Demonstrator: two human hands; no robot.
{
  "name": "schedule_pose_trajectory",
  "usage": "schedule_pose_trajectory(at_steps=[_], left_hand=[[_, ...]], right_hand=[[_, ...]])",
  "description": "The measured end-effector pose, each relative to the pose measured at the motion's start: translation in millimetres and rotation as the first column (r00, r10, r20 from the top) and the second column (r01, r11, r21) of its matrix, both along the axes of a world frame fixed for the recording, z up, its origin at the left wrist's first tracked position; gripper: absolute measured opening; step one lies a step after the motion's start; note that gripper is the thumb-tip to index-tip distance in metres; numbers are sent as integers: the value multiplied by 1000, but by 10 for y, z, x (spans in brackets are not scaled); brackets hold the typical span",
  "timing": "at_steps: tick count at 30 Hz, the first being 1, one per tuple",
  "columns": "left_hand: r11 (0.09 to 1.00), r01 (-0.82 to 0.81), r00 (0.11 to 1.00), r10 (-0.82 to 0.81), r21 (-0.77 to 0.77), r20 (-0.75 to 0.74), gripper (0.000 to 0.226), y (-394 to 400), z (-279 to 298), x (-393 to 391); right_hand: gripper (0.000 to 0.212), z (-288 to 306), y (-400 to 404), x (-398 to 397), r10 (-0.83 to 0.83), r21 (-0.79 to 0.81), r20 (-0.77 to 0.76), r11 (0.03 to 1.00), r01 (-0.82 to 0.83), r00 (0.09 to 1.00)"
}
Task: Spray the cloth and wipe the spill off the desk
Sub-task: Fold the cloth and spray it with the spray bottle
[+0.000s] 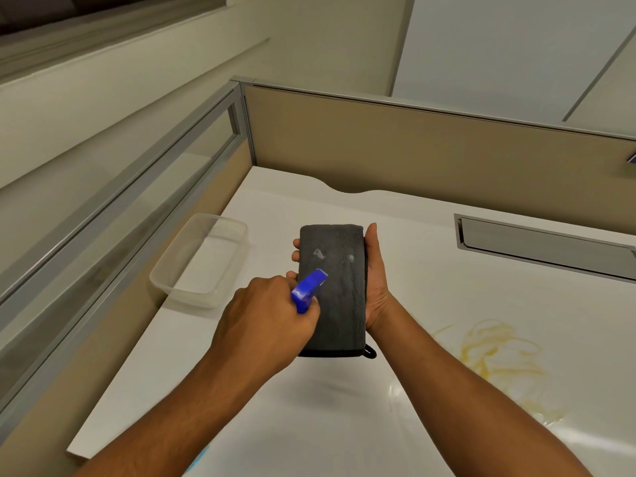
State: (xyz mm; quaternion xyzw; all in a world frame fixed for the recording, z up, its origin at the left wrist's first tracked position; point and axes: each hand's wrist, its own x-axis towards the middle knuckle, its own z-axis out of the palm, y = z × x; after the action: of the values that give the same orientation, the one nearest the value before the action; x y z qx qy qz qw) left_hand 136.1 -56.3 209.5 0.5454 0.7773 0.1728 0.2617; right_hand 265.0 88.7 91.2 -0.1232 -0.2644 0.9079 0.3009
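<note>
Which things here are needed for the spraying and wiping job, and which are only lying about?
Needed for the job:
- grey cloth, held in right hand
- blue spray bottle, gripped by left hand
- yellow spill
- desk

Lying about:
- clear plastic container
- metal cable tray

Tan cubicle partition (pixel 413 146) with grey metal frame, glass side panel (pixel 144 187), cream wall (pixel 309 36)

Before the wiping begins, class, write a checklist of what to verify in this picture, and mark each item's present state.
1. Cloth held firmly by the right hand: ok.
2. Blue spray nozzle in the left hand aimed at the cloth: ok.
3. Cloth wet enough: cannot tell; only two small pale spots show.
4. Yellow spill still on the desk: ok, unwiped.
5. Clear container away from the spill: ok.
</note>
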Motion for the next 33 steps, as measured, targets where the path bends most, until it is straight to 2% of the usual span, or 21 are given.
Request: schedule_pose_trajectory(at_steps=[6,12,15,18,21,25,28,33], left_hand=[[998,-42,999,42,-43,12,24,-91,-88,-48],[1000,5,1000,-5,-12,-8,34,-138,-29,106],[999,42,999,-43,-9,-12,37,-121,-18,204],[997,73,997,-73,-23,11,28,-75,-35,272],[994,105,994,-105,-23,-14,28,-79,-67,292],[996,90,996,-90,2,14,27,-183,-48,260],[998,58,998,-58,1,16,44,-257,-104,208],[1000,26,999,-26,6,24,50,-316,-258,188]], right_hand=[[112,-25,65,-55,104,55,-61,993,-101,993],[115,-113,62,-100,181,75,-118,982,-173,976],[114,-130,21,-103,180,73,-119,982,-172,976],[113,-114,-14,-92,154,36,-139,988,-151,978],[112,-82,-22,-44,116,10,-124,993,-116,985],[118,-65,-6,58,75,-17,-54,997,-76,996],[120,-35,-17,103,83,-42,-43,995,-85,996],[121,27,-29,101,83,-51,-47,995,-85,995]])
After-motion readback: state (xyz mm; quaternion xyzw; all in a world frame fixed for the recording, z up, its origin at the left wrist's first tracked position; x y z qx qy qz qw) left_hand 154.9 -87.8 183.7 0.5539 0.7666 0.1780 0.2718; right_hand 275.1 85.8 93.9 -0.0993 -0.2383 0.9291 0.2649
